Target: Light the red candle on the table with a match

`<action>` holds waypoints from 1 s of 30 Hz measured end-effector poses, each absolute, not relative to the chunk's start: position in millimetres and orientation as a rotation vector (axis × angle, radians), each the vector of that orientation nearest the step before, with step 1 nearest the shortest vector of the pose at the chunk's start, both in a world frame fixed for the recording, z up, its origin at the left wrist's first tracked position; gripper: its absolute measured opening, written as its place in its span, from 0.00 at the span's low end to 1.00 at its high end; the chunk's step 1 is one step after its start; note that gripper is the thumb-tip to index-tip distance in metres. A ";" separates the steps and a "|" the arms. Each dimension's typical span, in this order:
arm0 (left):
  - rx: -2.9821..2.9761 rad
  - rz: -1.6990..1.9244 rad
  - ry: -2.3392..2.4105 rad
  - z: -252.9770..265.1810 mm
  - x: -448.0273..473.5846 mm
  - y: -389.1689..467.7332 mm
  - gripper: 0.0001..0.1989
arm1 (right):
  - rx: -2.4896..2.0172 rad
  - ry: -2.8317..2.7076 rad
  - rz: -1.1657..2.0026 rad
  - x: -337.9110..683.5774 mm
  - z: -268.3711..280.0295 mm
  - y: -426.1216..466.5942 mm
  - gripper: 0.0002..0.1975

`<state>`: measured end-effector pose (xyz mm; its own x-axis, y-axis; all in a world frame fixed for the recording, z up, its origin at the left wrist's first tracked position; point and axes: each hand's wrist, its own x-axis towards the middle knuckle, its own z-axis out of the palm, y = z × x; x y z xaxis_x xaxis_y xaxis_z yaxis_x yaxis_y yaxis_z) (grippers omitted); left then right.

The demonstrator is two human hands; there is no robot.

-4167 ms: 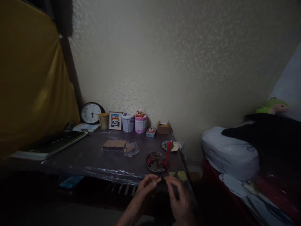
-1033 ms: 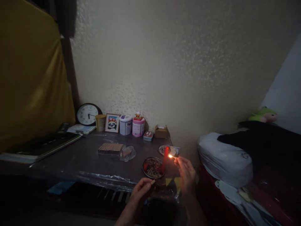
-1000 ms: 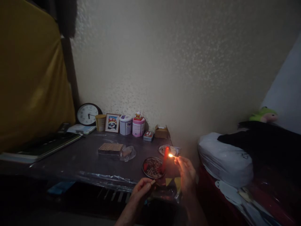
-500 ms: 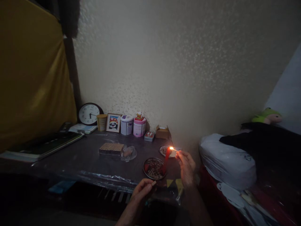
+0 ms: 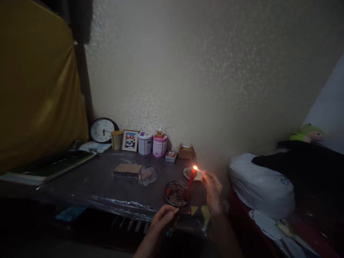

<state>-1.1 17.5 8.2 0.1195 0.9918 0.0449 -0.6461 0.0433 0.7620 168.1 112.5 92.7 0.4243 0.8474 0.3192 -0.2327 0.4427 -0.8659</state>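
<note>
Both hands grip; my right hand [image 5: 212,186] pinches a lit match [image 5: 198,170] against the red candle [image 5: 191,181] standing in the metal dish [image 5: 176,189]; my left hand [image 5: 162,219] clasps a matchbox [image 5: 176,210].

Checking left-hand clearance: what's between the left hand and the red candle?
In the head view, the near rim of the round dish and a strip of plastic-covered table edge lie between the left hand and the candle.

Red candle [image 5: 191,178] with orange flame; pink tin [image 5: 159,145], white-purple tin [image 5: 145,143], yellow curtain [image 5: 37,89], speckled cream wall [image 5: 215,71], green plush toy [image 5: 306,132], dark worktop [image 5: 102,179].
</note>
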 end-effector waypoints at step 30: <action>0.744 1.368 0.529 20.8 -1.1 6.6 0.11 | -0.870 -0.906 0.766 172.2 97.6 112.3 0.11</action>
